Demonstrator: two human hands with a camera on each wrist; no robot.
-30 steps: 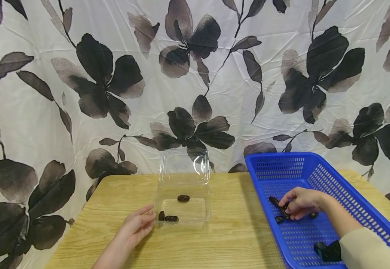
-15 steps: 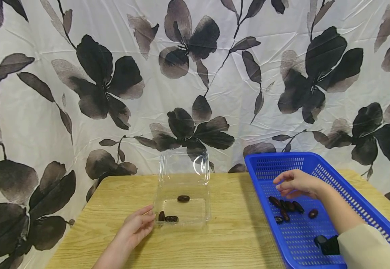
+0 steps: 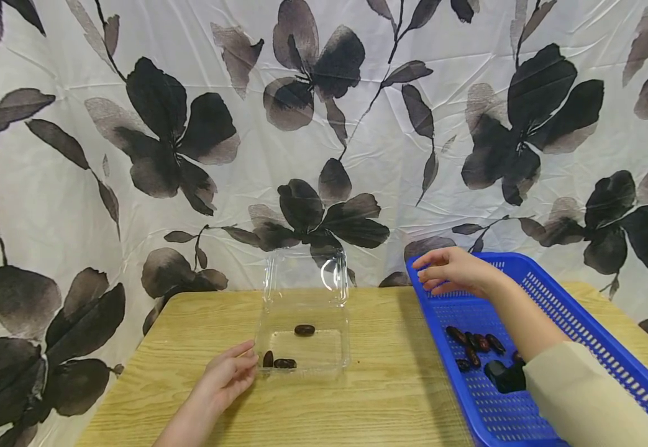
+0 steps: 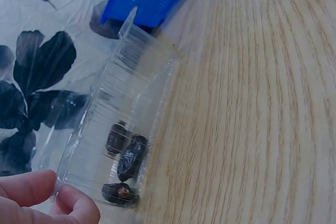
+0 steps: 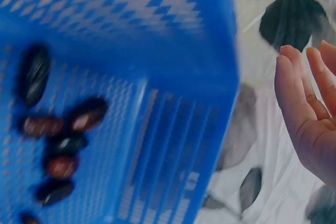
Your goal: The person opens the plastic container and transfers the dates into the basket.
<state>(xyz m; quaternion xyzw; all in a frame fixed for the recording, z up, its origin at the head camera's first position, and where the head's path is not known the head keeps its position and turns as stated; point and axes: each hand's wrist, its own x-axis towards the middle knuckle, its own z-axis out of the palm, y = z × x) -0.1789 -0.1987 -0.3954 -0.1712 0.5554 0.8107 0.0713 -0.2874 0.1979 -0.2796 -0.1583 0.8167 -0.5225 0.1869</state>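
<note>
A clear plastic clamshell box (image 3: 307,351) stands on the table with its lid raised. Three dark dates lie inside: one date (image 3: 304,330) farther back, another date (image 3: 285,364) and a third date (image 3: 268,359) at the front left. My left hand (image 3: 228,375) pinches the box's left edge between thumb and fingers, plain in the left wrist view. Over the back left rim of the blue basket (image 3: 441,366) hovers my right hand (image 3: 458,271), fingers loosely extended and slightly apart. Nothing shows between them in the right wrist view (image 5: 310,103). Several dates (image 3: 473,343) lie in the basket.
Behind the table (image 3: 379,397) hangs a white cloth (image 3: 391,236) with dark flowers. A black device (image 3: 505,377) shows below the right wrist, beside the beige sleeve (image 3: 586,394). The basket's high rim stands between its dates and the box.
My right hand has risen from the dates and moved back and left to the basket's rim, uncovering the dates. My left hand and the box have stayed put.
</note>
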